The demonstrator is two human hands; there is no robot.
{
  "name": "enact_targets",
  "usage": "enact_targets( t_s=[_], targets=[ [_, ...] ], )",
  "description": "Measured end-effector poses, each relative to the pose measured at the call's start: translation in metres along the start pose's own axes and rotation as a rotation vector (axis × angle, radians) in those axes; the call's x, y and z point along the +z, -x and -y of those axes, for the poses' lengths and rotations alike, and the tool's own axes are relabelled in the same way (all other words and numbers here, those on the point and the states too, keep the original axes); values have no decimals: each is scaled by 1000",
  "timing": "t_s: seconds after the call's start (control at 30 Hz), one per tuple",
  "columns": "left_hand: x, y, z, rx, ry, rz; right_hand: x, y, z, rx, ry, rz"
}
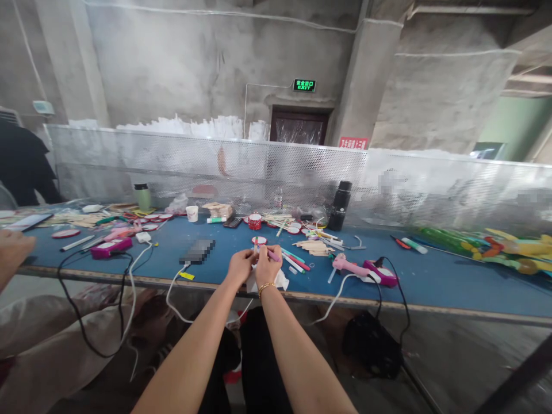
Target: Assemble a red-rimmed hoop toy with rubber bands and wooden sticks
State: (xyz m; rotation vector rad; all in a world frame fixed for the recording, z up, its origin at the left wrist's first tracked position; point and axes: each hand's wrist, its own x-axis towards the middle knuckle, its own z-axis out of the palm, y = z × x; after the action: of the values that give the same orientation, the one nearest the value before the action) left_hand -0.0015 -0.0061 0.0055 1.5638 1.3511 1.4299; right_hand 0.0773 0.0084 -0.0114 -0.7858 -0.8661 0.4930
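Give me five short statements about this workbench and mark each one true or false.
1. The right hand holds a pink pen. True.
2. The gold bracelet sits on the left wrist. False: it is on the right wrist.
3. The black bottle stands upright on the blue table. True.
4. The exit sign above the door glows red. False: it glows green.
5. The green tumbler lies on its side. False: it stands upright.
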Motion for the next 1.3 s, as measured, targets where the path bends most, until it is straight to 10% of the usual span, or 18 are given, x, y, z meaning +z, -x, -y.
enact_targets(
  t_s=[1.3],
  targets=[
    [1,-2,6,45,-81,-5,-2,2,6,-49,3,23]
  ],
)
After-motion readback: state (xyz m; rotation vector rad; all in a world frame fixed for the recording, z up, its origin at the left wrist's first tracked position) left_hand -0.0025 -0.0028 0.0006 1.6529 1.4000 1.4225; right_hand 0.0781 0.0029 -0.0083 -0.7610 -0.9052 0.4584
